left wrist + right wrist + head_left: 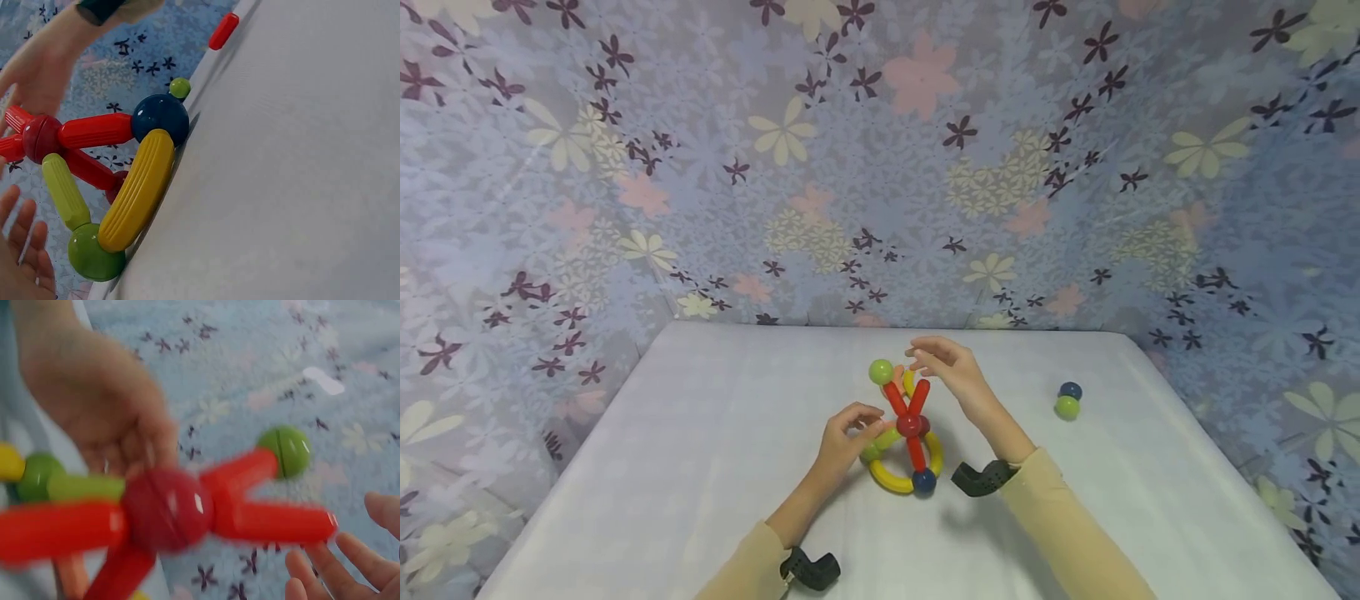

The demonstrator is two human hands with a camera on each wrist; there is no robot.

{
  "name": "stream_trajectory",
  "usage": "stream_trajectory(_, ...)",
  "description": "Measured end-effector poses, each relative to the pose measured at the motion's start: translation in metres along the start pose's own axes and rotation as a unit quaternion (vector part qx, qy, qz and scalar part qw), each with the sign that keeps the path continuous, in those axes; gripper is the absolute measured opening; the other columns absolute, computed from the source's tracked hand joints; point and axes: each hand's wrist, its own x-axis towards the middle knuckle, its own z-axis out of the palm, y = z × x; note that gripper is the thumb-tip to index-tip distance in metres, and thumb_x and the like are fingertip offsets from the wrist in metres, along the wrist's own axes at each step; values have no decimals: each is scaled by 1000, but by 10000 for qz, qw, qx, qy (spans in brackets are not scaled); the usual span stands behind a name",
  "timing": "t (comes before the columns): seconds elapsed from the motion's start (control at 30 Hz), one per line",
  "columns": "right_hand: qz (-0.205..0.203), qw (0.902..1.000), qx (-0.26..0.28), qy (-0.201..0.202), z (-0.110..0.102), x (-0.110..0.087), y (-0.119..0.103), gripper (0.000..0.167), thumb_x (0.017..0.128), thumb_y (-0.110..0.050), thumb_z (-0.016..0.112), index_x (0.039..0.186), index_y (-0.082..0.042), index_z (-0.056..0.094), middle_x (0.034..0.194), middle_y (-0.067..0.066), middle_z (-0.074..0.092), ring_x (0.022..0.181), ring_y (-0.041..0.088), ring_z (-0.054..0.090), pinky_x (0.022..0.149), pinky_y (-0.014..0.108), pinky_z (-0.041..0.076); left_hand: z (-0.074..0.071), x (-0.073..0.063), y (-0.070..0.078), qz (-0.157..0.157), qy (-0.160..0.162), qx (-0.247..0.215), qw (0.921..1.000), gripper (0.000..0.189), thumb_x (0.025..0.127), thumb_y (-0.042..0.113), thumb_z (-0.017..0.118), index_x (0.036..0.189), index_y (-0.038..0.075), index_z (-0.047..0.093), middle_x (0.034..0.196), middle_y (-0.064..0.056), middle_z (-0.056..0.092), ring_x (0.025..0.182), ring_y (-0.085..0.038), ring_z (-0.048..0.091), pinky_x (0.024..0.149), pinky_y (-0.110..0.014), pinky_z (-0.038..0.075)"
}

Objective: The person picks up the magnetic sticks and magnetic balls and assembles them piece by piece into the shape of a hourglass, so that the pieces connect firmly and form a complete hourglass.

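Note:
A toy built of balls and rods stands mid-table. Its red ball (908, 425) joins several red rods (281, 522), and a light green rod (67, 192) also meets it. One upper rod carries a green ball (285, 452); the other's tip is bare. Curved yellow rods (137, 190) form the base with a blue ball (924, 481) and a green ball (95, 252). My left hand (847, 437) is beside the toy's left side with loosely bent fingers, gripping nothing visible. Close to the upper red rods, my right hand (953, 372) has its fingers apart and holds nothing.
To the right on the white table (737, 400) lie a dark blue ball (1071, 390) and a green ball (1067, 407), touching. A loose red rod (224, 31) lies near the table's edge in the left wrist view. Flowered cloth (865, 167) surrounds the table's back and sides.

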Motion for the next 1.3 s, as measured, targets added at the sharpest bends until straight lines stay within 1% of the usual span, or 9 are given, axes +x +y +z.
stream_trajectory(0.17,295,9976,-213,596,-29,-8,12,43,93,-33,60,124,-4,57,121,16,64,87,2,64,84,26,53,-5,5,9,-193,-113,4,9997,30,90,9,61,118,-2,59,102,-22,65,91,-5,55,86,-27,44)
stream_trajectory(0.3,344,9929,-289,1102,-55,-17,28,40,92,-31,61,122,-3,59,106,-2,68,84,-1,64,79,21,53,-13,14,16,-379,-344,-157,9986,50,90,9,61,135,0,43,114,-25,61,100,-17,57,91,-30,44)
stream_trajectory(0.43,273,9864,-205,1608,-78,-29,44,32,92,-24,63,116,-2,61,89,-20,66,79,-2,64,75,19,53,-23,25,18,-231,-513,-293,9980,61,89,3,60,143,-1,31,126,-28,55,112,-36,55,100,-45,43)
stream_trajectory(0.53,223,9781,-308,2046,-93,-40,55,26,90,-19,64,111,-3,63,85,-23,65,77,-3,63,72,16,52,-28,36,13,-67,-534,-344,9980,59,90,1,57,144,-1,32,131,-26,53,118,-40,52,103,-50,41)
stream_trajectory(0.7,258,9443,-1044,3110,-118,-55,75,24,88,-14,66,107,1,65,83,-22,61,79,-4,56,68,9,45,-30,49,12,47,-531,-512,9973,51,96,10,53,143,3,36,137,-21,52,126,-33,49,106,-42,42)
stream_trajectory(0.83,504,9107,-1464,3831,-134,-63,91,24,84,-9,66,106,2,66,95,-2,65,88,0,51,75,9,40,-30,51,19,-72,-745,-840,9937,52,99,18,49,147,10,32,140,-20,50,132,-32,46,108,-43,40)
stream_trajectory(0.9,690,9005,-1584,3990,-140,-66,100,25,83,-7,64,107,1,66,102,9,64,90,3,50,78,14,38,-29,52,21,-168,-828,-852,9928,51,99,22,48,147,13,32,141,-19,49,131,-32,46,108,-43,41)
stream_trajectory(1.07,992,8939,-1626,4058,-147,-73,113,28,82,-6,63,109,3,64,107,17,64,95,14,51,80,23,35,-26,50,26,-405,-741,-622,9945,42,98,24,49,139,14,46,136,-12,52,125,-26,52,105,-40,44)
stream_trajectory(1.3,1334,8979,-1848,3766,-149,-75,123,32,84,-11,66,112,3,63,115,24,62,80,-2,45,72,14,36,-25,47,28,-527,-426,-559,9961,33,96,20,54,129,13,56,126,-8,58,113,-21,59,100,-37,48)
